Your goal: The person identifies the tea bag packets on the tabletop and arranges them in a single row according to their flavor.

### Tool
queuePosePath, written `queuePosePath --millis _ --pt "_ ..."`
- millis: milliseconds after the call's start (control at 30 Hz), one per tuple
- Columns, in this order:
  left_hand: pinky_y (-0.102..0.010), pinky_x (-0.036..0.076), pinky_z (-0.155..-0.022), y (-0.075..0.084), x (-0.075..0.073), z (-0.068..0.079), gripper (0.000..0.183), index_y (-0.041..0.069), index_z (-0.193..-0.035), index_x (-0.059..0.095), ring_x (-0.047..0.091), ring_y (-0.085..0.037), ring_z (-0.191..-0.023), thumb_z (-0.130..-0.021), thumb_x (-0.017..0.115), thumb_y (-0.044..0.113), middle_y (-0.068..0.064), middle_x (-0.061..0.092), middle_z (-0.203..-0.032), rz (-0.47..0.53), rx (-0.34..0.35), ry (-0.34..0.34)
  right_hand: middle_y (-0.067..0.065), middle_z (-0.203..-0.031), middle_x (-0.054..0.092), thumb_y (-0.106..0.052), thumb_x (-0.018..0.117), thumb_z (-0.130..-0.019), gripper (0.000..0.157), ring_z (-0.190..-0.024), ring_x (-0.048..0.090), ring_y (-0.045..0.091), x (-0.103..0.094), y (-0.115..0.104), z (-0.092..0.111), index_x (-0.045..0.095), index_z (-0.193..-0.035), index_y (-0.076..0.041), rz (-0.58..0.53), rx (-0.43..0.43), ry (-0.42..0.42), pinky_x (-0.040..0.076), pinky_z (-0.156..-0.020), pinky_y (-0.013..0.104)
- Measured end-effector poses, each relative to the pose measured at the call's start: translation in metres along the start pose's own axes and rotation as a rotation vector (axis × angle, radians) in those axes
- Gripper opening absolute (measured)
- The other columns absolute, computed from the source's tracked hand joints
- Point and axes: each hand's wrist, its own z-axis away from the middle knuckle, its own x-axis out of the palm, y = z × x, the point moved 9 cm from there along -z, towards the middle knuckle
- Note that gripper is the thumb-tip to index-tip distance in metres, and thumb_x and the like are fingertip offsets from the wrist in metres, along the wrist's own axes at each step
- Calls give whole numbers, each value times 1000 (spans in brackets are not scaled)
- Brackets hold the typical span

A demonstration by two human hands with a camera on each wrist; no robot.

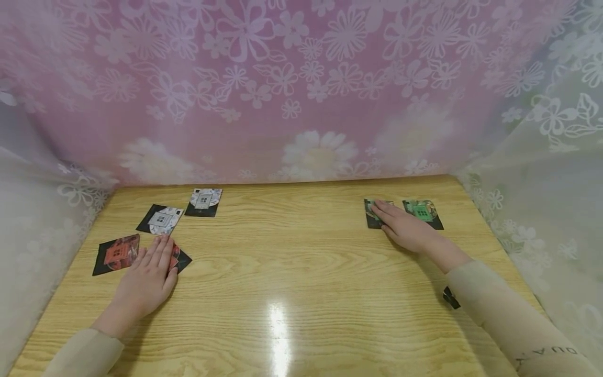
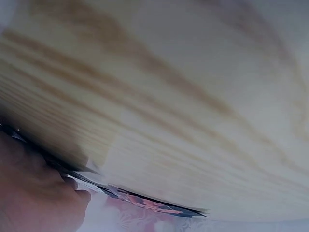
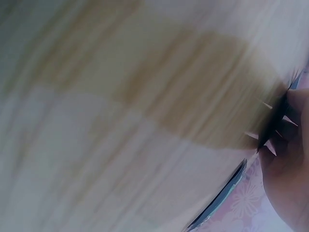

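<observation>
head: red packet [image 1: 182, 260], green packet [image 1: 373, 221] under fingers [image 1: 154, 253]

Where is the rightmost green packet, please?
In the head view, the green packet lies beside the right hand, near the far right corner of the table.

Table top [image 1: 282, 251]: wood-grain finish, smooth, glossy, returning a bright streak of light at the near side. Red packet [image 1: 116, 254] at left: smooth, film-like face with some sheen. Far curtain [image 1: 264, 99]: thin, smooth sheeting, cloth or plastic not determinable. Right curtain [image 1: 556, 209]: similar, translucent. Right sleeve [image 1: 499, 309] and left sleeve [image 1: 85, 353]: matt cloth.
</observation>
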Motion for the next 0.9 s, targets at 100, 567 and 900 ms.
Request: queuePosePath --millis 100,567,900 --pt "-57 16 -114 4 3 -2 67 -1 -151 10 12 -37 -144 -101 35 35 -22 12 -156 -3 12 -16 11 -158 15 -21 45 -100 58 -143 19 34 0 1 0 19 -152 -15 4 -3 3 26 -112 55" --pt "-52 17 -116 41 5 -30 65 -1 -150 15 12 -35 -144 -100 38 33 -20 15 -156 12 102 -17 16 -157 14 -16 47 -99 60 -143 19 35 0 -3 0 20 -151 -8 41 -44 10 27 -112 54" --pt "-48 17 -118 94 6 -78 64 0 -150 17 11 -31 -145 -100 37 33 -16 12 -157 7 220 -27 16 -157 16 -14 48 -98 60 -142 19 36 -1 -5 -2 21 -151 -7 25 -56 37 27 -111 55"
